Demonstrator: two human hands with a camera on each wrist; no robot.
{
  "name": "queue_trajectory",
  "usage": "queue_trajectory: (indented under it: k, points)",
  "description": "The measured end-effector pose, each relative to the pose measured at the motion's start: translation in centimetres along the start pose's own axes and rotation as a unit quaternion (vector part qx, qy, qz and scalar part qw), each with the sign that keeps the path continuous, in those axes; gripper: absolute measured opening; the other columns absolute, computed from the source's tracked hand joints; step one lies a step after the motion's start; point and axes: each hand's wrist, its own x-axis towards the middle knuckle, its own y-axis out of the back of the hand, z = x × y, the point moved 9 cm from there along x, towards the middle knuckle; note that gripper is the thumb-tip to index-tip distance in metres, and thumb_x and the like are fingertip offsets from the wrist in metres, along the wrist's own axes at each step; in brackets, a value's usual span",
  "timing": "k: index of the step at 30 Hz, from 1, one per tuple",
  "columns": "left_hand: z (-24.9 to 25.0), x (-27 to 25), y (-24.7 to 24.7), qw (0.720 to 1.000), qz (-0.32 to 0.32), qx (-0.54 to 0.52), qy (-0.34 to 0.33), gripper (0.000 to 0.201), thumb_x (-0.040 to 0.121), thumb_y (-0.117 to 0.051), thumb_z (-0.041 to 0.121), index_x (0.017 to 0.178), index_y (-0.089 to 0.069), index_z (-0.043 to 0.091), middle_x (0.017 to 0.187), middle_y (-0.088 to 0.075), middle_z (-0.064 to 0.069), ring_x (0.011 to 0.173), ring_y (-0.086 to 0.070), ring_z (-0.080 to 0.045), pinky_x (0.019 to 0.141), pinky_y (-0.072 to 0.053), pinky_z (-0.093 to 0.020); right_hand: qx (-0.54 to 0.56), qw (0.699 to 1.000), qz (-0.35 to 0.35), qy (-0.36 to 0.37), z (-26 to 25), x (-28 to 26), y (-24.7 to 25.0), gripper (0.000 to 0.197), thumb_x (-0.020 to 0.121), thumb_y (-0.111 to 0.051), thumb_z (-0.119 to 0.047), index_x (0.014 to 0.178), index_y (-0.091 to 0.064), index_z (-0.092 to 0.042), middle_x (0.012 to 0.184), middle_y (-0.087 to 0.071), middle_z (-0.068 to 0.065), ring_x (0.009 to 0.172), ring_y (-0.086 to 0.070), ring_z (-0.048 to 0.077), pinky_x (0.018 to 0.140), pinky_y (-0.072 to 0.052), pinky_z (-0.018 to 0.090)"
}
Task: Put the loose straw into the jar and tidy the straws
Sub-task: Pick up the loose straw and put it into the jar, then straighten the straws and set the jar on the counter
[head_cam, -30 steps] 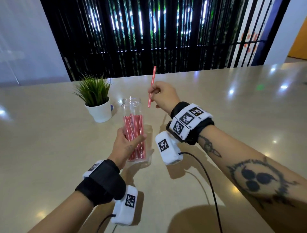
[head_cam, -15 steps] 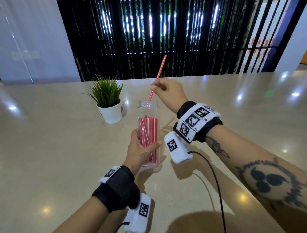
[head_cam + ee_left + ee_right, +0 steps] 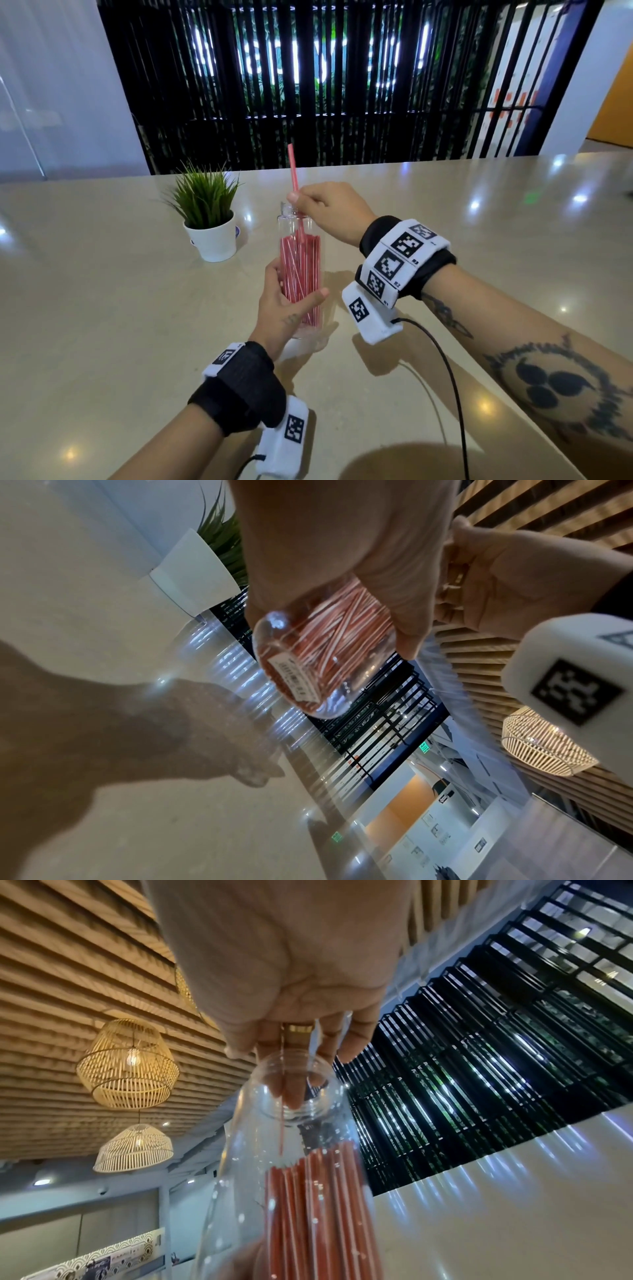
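A clear jar [image 3: 289,224] packed with several red-and-white straws [image 3: 301,274] is held just above the table, tilted; its base [image 3: 301,680] shows in the left wrist view. My left hand [image 3: 284,308] grips the jar round its lower half. My right hand [image 3: 329,209] pinches a loose red straw [image 3: 293,168] just above the jar's mouth. The straw's lower end passes through the mouth [image 3: 294,1096] and reaches the tops of the bundled straws [image 3: 318,1191]; its upper part sticks up above my fingers.
A small green plant in a white pot [image 3: 212,236] stands on the beige table [image 3: 102,325] just left of the jar. A black cable [image 3: 445,370] trails from my right wrist across the table. Dark slatted screens close off the far side.
My right hand came down to the jar's mouth and the straw turned from slanted to nearly upright, its lower end now inside the jar. My left hand kept its grip.
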Motion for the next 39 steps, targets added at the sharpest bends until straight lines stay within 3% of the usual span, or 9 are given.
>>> queue_trajectory:
  k: [2,7,13,15,19,22,25,28,39]
  points:
    - [0.3,0.1,-0.1,1.0,0.001,-0.004,-0.013,0.065,0.074,-0.073,0.013,0.122,-0.034,0.033,0.112,-0.055,0.012,0.086,-0.059,0.015,0.078,-0.05,-0.023,0.001,1.0,-0.005,0.01,-0.6,-0.4,0.2,0.047,0.097,-0.035,-0.035,0.076,-0.058,0.001,0.068,-0.063,0.013,0.067,-0.057,0.029,0.069,-0.044,0.038]
    - [0.4,0.6,-0.4,1.0,0.002,-0.016,-0.025,0.067,0.072,-0.075,0.014,0.12,-0.035,0.038,0.116,-0.056,0.012,0.101,-0.059,0.002,0.083,-0.052,-0.03,0.003,1.0,0.009,0.008,-1.0,-0.5,1.1,0.042,0.098,-0.029,-0.036,0.095,-0.055,-0.003,0.087,-0.072,0.016,0.083,-0.065,0.031,0.081,-0.05,0.044]
    - [1.4,0.8,-0.1,0.998,0.01,-0.022,-0.053,0.069,0.071,-0.077,0.016,0.123,-0.036,0.032,0.118,-0.057,0.008,0.104,-0.06,-0.005,0.079,-0.056,-0.03,0.032,0.997,0.064,0.028,-1.8,-0.8,2.4,0.042,0.096,-0.036,-0.033,0.074,-0.054,-0.003,0.074,-0.055,0.013,0.076,-0.053,0.027,0.074,-0.044,0.042]
    - [1.8,0.7,-0.1,0.998,0.008,-0.023,-0.06,0.068,0.069,-0.077,0.016,0.121,-0.036,0.034,0.116,-0.056,0.01,0.098,-0.061,0.002,0.082,-0.055,-0.032,0.082,0.991,0.106,0.01,-1.5,-1.1,3.2,0.029,0.095,-0.044,-0.03,0.1,-0.061,-0.008,0.097,-0.055,0.006,0.095,-0.052,0.019,0.084,-0.042,0.033]
    - [2.9,0.8,0.3,0.997,0.008,-0.027,-0.076,0.065,0.072,-0.075,0.018,0.116,-0.035,0.042,0.116,-0.054,0.016,0.097,-0.059,0.011,0.092,-0.049,-0.034,0.186,0.968,0.147,-0.086,0.5,-2.8,2.9,0.053,0.089,-0.053,-0.036,0.134,-0.038,-0.013,0.137,-0.038,0.008,0.118,-0.044,0.016,0.094,-0.037,0.026]
    - [3.6,0.9,0.4,0.996,-0.004,-0.028,-0.081,0.06,0.08,-0.065,0.015,0.123,-0.029,0.036,0.117,-0.052,0.017,0.096,-0.057,0.015,0.094,-0.047,-0.034,0.262,0.945,0.08,-0.179,2.0,-5.1,-1.1,0.067,0.084,-0.058,-0.043,0.137,-0.029,-0.012,0.137,-0.039,0.01,0.12,-0.047,0.023,0.101,-0.042,0.033]
    - [4.1,1.1,0.2,0.995,-0.027,-0.016,-0.097,0.059,0.086,-0.056,0.001,0.131,-0.026,0.025,0.115,-0.053,0.011,0.095,-0.059,0.011,0.082,-0.054,-0.023,0.281,0.938,0.025,-0.203,2.2,-6.4,-4.2,0.069,0.08,-0.067,-0.032,0.134,-0.029,-0.015,0.129,-0.049,0.011,0.115,-0.053,0.025,0.102,-0.046,0.045]
    - [3.9,0.9,-0.3,0.995,-0.055,-0.006,-0.087,0.062,0.086,-0.051,-0.007,0.134,-0.024,0.021,0.114,-0.053,0.009,0.09,-0.062,0.011,0.07,-0.052,-0.013,0.255,0.944,0.052,-0.202,2.5,-6.9,-4.7,0.065,0.076,-0.068,-0.022,0.129,-0.031,-0.017,0.122,-0.054,0.01,0.111,-0.056,0.025,0.099,-0.048,0.045]
    - [2.8,-0.8,-1.4,0.995,-0.07,-0.004,-0.077,0.057,0.086,-0.051,-0.007,0.133,-0.024,0.013,0.108,-0.052,0.011,0.086,-0.059,0.015,0.069,-0.051,-0.009,0.243,0.948,0.063,-0.197,2.2,-9.3,-4.1,0.063,0.071,-0.066,-0.024,0.124,-0.032,-0.018,0.122,-0.054,0.012,0.111,-0.055,0.027,0.099,-0.047,0.048]
